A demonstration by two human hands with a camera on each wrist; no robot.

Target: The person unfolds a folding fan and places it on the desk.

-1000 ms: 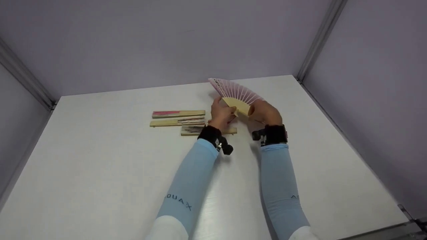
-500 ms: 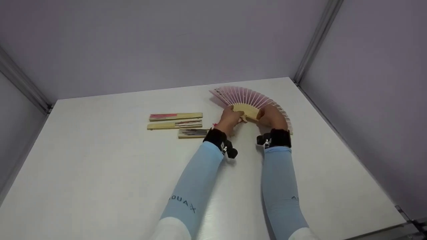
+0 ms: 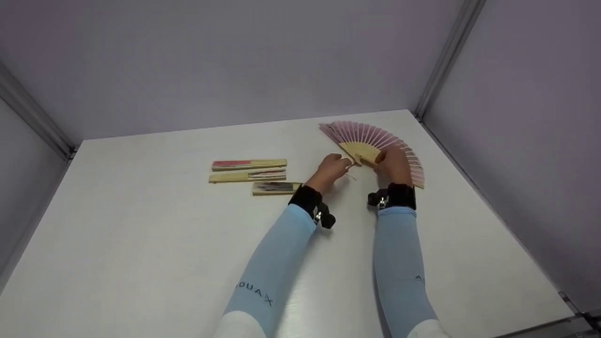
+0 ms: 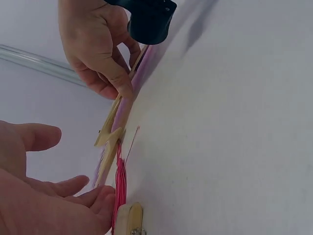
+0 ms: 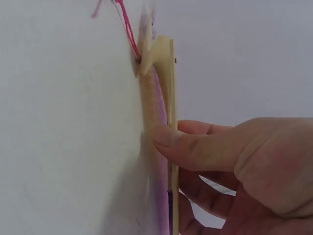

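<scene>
My left hand (image 3: 334, 170) is loose, fingers apart, holding nothing, just beside the pink tassel (image 4: 119, 188). My right hand (image 3: 393, 164) pinches the pink fan (image 3: 375, 143), thumb on top. The fan is spread wide and lies near the far right corner of the table (image 3: 141, 244). So 1 fan is done, I think. 3 shut fans (image 3: 249, 174) wait toward the far left edge.
</scene>
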